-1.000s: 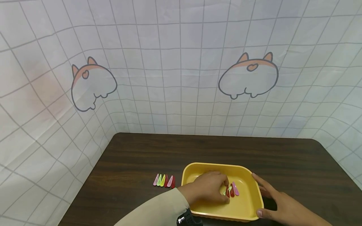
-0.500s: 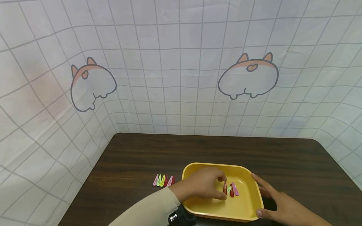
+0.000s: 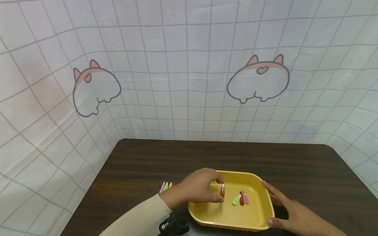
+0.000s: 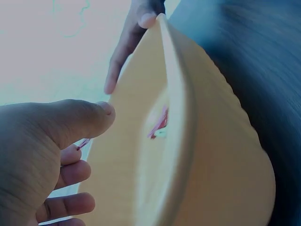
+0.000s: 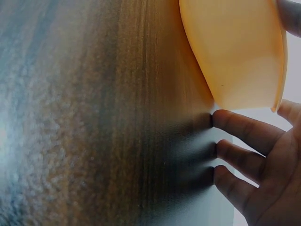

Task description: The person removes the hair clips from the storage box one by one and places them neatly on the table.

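A red snap hair clip (image 3: 222, 190) is pinched between the thumb and a fingertip of my left hand (image 3: 196, 186), raised over the left part of a yellow tray (image 3: 233, 226). Near the tray's middle lie a green clip (image 3: 236, 199), a red clip (image 3: 241, 199) and a purple clip (image 3: 245, 196). My right hand (image 3: 290, 213) rests at the tray's right end, thumb and index finger spread along the rim. In the right wrist view, its other fingers (image 5: 240, 157) are extended and touch the table.
Left of the tray, more clips stand in a row on the dark wooden table (image 3: 141, 164): a pink clip (image 3: 162, 187), a green clip (image 3: 166, 186) and others partly hidden by my left arm. A white gridded curtain (image 3: 177, 82) encloses the table's back and sides.
My left hand has lifted the red clip away from the group in the tray and carried it left. The green clip now lies more in the open. The right hand has not moved.
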Available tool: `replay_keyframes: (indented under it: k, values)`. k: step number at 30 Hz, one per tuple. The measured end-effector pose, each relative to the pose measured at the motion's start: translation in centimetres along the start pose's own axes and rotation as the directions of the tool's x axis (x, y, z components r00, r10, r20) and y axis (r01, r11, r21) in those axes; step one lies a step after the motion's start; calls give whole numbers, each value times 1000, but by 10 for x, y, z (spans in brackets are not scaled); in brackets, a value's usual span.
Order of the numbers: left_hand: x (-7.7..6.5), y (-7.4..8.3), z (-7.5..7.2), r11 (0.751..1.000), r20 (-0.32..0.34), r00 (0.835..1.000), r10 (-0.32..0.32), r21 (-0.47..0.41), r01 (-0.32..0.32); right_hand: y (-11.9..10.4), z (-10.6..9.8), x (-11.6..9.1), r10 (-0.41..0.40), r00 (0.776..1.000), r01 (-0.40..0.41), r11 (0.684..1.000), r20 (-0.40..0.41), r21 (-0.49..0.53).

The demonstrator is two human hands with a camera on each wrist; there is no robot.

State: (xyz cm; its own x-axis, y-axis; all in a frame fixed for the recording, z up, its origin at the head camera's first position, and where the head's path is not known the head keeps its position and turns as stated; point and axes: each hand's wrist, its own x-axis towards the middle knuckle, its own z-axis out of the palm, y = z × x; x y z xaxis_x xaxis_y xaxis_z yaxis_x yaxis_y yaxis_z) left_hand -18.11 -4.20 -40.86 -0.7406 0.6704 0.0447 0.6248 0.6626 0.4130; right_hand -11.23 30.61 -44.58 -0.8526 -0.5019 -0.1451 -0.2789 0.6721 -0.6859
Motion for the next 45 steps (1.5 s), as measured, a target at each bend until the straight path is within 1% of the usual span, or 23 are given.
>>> replay_keyframes:
  k: [5,11,17,19,22,24,27,30,38,45]
  values:
    - [-11,-11,-9,1000,-23,1000,-7,-21,6,0,0,1,-5,1000,5,1000,-6,-9]
    - [-21,-23,-16,998,-25,1000,-12,-57,10,0,-2,2,-2,1000,2,1000,7,4]
    - [-29,-34,-22,998,-52,999,7,-54,-9,1,-2,2,-2,1000,2,1000,5,5]
    - [-33,-37,-25,999,-60,998,3,-48,-6,1,-2,2,-4,1000,4,1000,7,9]
    - [-39,-42,-30,999,-65,998,-21,-43,18,1,-1,2,-14,1000,14,1000,5,7]
    - [-44,-45,-34,998,-62,997,-50,-50,47,2,-1,2,-21,1000,21,1000,4,6]
    - [-49,-50,-38,994,-59,994,-90,-62,86,2,-1,1,-15,1000,15,1000,5,9]
    - [-54,-56,-41,991,-58,991,-117,-68,113,2,0,1,-2,1000,2,1000,7,13]
    - [-65,-70,-43,990,-69,988,-138,-25,136,1,0,1,-2,1000,2,1000,3,15]
    - [-72,-88,-39,990,-79,987,-139,-19,138,2,0,2,-7,1000,7,1000,7,24]
